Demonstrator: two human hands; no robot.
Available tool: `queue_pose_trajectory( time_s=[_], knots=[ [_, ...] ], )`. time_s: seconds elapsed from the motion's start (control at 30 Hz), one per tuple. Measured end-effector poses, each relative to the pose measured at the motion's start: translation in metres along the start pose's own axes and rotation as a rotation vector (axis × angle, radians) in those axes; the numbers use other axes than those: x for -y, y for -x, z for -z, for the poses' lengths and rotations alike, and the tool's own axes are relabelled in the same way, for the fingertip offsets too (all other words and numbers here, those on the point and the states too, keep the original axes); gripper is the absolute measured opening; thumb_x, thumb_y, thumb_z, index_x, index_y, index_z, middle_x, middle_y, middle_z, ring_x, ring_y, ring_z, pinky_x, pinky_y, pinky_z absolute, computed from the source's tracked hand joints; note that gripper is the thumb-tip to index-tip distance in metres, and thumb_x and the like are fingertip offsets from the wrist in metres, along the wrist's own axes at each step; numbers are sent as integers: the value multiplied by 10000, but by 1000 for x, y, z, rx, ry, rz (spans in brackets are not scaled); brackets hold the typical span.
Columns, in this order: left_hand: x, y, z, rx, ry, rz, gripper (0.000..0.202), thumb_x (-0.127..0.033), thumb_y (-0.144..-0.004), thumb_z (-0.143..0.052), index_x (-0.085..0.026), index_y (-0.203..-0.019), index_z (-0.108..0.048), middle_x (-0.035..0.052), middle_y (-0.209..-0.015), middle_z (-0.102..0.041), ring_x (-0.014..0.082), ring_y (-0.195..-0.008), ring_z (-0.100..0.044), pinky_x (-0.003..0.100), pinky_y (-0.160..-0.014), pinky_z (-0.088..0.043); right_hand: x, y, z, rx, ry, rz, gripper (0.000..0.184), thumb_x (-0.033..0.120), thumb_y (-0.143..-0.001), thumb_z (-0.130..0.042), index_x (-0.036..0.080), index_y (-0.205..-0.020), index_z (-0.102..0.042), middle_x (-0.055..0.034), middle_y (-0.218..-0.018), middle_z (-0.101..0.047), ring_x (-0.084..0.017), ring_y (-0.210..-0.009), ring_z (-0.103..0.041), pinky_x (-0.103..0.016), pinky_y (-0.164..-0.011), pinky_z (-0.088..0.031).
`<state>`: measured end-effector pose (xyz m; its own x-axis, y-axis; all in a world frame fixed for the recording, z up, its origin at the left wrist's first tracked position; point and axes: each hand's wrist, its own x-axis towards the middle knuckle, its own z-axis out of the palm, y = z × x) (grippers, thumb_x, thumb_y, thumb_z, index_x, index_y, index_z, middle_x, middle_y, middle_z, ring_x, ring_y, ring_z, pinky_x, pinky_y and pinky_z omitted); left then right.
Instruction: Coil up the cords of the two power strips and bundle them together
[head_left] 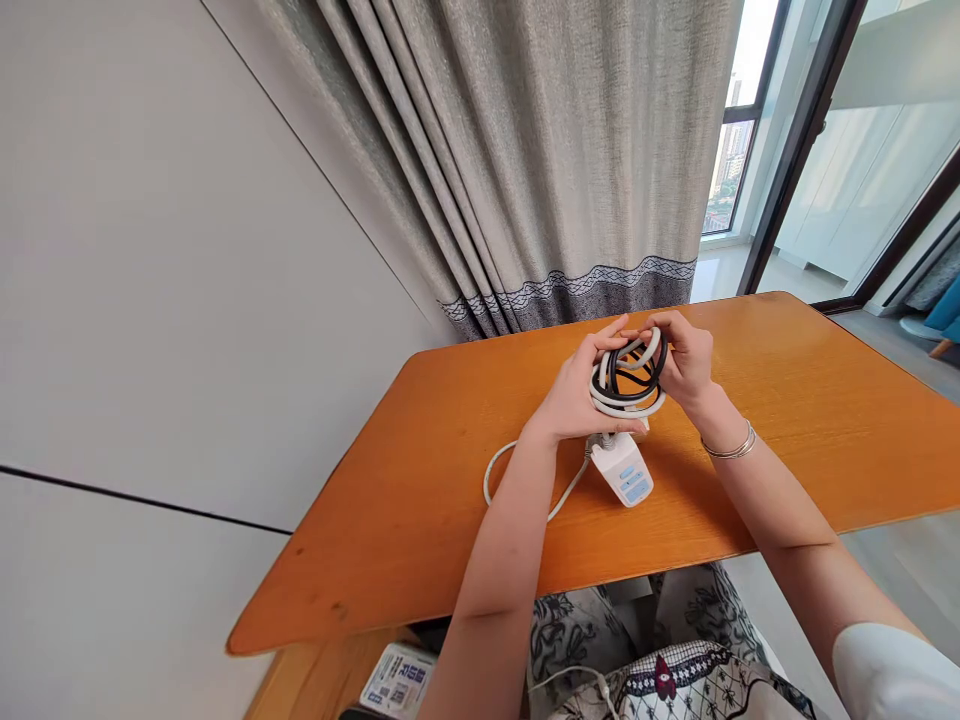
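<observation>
Over the wooden table, both my hands hold a coiled bundle of black and white cables. My left hand wraps round the left side of the loops, thumb below and fingers on top. At the upper right of the coil, my right hand pinches the loops. Just under the coil is a white power strip with light blue sockets; a white cord runs from it and curves behind my left forearm. Whether the strip rests on the table or hangs is hard to tell.
The orange-brown table has rounded corners. Behind it hangs a grey curtain; a white panelled wall stands to the left. A white printed box lies below the near edge. A dark-framed glass door is at the right.
</observation>
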<state>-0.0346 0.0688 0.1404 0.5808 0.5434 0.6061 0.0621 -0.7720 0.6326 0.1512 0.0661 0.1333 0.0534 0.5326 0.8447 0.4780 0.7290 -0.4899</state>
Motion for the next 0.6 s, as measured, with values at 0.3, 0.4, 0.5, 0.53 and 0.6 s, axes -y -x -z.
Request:
queue_pose_trajectory(
  time_s=[0.3,0.4,0.5,0.53,0.6],
  knots=[
    [5,-1,-11,-41,155,25,914,-742,-508,-826,-270,-1186,-436,171,-1391,-576,311,-1323,-576,495,-1077,-484,3,1,1,-169,177,225,333,487,-978,-481,254,-845,-679,-68,-784,-729,-211,-736,-697,-362,-711,-553],
    [2,-2,-9,-40,149,-22,852,-742,-544,-812,-270,-1150,-442,169,-1410,-558,301,-1339,-562,490,-1097,-467,5,3,1,-216,200,291,320,463,-994,-462,252,-856,-659,-61,-756,-706,-201,-690,-667,-355,-663,-531],
    [1,-2,-7,-43,194,-64,823,-699,-546,-842,-262,-1117,-444,176,-1377,-583,304,-1302,-590,473,-1068,-489,6,7,-2,-232,229,276,371,498,-1010,-398,256,-868,-640,-61,-746,-689,-202,-667,-646,-367,-652,-522],
    [1,-3,-6,-42,209,-61,830,-688,-528,-857,-258,-1106,-446,177,-1360,-595,304,-1281,-604,466,-1056,-498,6,9,-2,-234,233,267,384,509,-1012,-382,258,-869,-634,-61,-743,-686,-203,-661,-641,-371,-652,-519],
    [0,-3,-5,-33,227,-19,859,-693,-480,-873,-250,-1085,-454,171,-1316,-624,301,-1225,-635,447,-1028,-517,6,10,-2,-240,224,259,384,518,-1010,-376,262,-869,-625,-58,-732,-681,-203,-646,-629,-379,-651,-511]
  ],
)
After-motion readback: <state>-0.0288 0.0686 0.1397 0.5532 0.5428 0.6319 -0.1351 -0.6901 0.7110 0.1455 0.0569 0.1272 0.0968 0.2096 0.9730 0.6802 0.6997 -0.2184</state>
